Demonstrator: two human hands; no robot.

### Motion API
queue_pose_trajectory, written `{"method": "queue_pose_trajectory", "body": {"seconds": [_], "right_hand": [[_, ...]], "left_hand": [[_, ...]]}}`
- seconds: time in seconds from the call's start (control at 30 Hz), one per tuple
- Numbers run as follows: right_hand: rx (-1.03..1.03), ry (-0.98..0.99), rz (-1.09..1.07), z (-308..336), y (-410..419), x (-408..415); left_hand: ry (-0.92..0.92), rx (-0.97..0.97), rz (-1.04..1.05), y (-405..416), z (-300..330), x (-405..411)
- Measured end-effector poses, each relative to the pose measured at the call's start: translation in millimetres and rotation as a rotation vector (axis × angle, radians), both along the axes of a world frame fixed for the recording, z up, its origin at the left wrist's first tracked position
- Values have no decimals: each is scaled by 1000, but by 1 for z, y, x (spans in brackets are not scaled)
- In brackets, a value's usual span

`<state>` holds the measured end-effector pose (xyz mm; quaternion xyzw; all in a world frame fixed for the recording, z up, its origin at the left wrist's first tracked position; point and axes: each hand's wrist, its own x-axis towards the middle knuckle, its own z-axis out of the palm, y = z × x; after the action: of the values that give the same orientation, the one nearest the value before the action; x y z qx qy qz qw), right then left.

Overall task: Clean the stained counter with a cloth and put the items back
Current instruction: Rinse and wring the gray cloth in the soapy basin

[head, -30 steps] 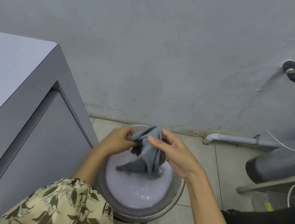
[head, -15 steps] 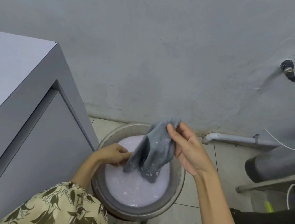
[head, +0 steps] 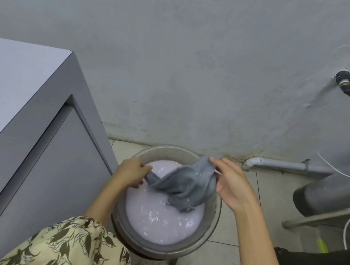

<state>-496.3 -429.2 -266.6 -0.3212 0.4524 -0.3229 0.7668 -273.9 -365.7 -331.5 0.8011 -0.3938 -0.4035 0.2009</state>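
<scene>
Head view, left to right: our pale grey worktop [head: 8,77] stands left of the round metal basin of milky water [head: 210,229]. Our left hand [head: 131,172] pinches the wet grey cloth [head: 187,184]; our right hand [head: 232,186] grips its other end. Bunched a second ago, it is now stretched over the basin, probably ready for wringing.

Both hands are holding a wet grey cloth [head: 187,184] over a round metal basin [head: 214,216] full of milky, sudsy water. The left hand [head: 131,172] is pinching one end, the right hand [head: 233,185] is gripping the other up near the rim. The cloth's bottom is dipping into the water. A grey surface [head: 17,78] is sitting on the left.
</scene>
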Motion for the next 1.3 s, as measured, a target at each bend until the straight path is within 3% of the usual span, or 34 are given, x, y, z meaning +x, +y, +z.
{"method": "queue_pose_trajectory", "body": {"seconds": [0.13,0.27,0.47,0.63,0.7,0.77,0.9,0.93,1.0,1.07,1.2,1.3], "right_hand": [[-32,440,213,-21,4,-6],[-103,585,160,-24,6,-14],[-90,520,-63,-17,-1,-30],[-16,229,-81,-6,-1,-34],[-14,146,13,0,-1,-34],[10,60,108,5,0,-34],[-15,34,109,7,3,-35],[-61,81,95,5,4,-37],[-174,266,113,3,6,-39],[-259,469,194,4,7,-41],[-364,733,380,4,6,-45],[-431,859,386,-2,1,-42]], "left_hand": [[237,-125,42,-2,10,2],[326,-260,153,-2,24,7],[351,-247,98,6,57,18],[-168,-110,-112,3,69,29],[-244,-83,-141,1,75,27],[-203,-96,-158,1,81,26],[57,-30,-344,9,100,32],[55,22,-429,11,102,34],[-121,112,-542,14,101,34],[-300,111,-524,12,95,32],[-356,31,-474,10,98,30],[-403,-61,-507,7,100,34]]}}
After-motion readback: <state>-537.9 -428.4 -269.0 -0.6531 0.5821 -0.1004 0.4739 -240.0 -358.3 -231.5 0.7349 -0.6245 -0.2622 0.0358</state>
